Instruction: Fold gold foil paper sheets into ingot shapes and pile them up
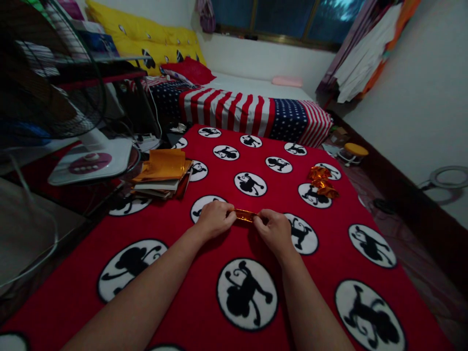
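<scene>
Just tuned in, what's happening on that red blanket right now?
A person's left hand and right hand pinch the two ends of a narrow strip of shiny gold foil paper, held low over the red fleece blanket with black monkey prints. A few folded gold foil pieces lie off to the right, and a stack of gold foil sheets on top of books sits to the left.

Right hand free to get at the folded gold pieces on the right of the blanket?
Probably not at once. The right hand and left hand both pinch the gold strip. The path over the red blanket to the folded gold pieces looks bare, though.
</scene>
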`<state>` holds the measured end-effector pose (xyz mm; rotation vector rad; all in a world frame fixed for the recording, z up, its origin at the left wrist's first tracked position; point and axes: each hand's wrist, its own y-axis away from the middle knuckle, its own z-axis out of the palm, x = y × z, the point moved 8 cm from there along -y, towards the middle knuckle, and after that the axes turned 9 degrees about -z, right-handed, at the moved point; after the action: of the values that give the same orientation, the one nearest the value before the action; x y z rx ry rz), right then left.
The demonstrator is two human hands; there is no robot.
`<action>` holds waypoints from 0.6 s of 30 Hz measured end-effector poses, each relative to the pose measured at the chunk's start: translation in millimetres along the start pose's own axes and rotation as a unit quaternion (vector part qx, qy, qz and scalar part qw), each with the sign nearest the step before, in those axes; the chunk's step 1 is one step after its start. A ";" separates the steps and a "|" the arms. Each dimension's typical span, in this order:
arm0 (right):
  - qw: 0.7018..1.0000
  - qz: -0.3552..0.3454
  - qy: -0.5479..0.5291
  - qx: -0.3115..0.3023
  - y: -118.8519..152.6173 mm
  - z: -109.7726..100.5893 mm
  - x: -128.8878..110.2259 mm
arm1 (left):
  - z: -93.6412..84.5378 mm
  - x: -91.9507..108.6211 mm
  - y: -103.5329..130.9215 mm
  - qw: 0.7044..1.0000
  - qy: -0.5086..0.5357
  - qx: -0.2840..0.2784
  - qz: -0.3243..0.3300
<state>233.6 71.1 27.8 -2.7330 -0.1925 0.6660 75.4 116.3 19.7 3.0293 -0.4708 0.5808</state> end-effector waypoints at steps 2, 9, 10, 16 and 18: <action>1.000 0.017 0.012 -0.008 -4.8 0.8 3.7 | -0.5 -0.9 -5.6 1.000 -0.006 -0.005 -0.016; 0.996 0.077 0.047 -0.006 -30.1 2.8 21.4 | -1.0 3.7 -41.7 0.996 -0.064 -0.021 -0.054; 0.996 0.075 0.043 -0.006 -33.5 4.1 23.3 | -0.8 3.1 -46.5 0.996 -0.063 -0.017 -0.056; 0.998 0.062 -0.003 0.007 -43.9 8.7 33.9 | 2.0 -2.7 -61.3 0.999 -0.031 0.016 -0.032; 0.999 0.049 -0.010 0.014 -44.6 8.3 33.3 | 3.0 -3.8 -61.5 0.999 -0.030 0.016 -0.026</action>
<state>256.7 122.0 21.7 -2.7235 -0.0526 0.7178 91.4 175.8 17.7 3.0870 -0.3872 0.5003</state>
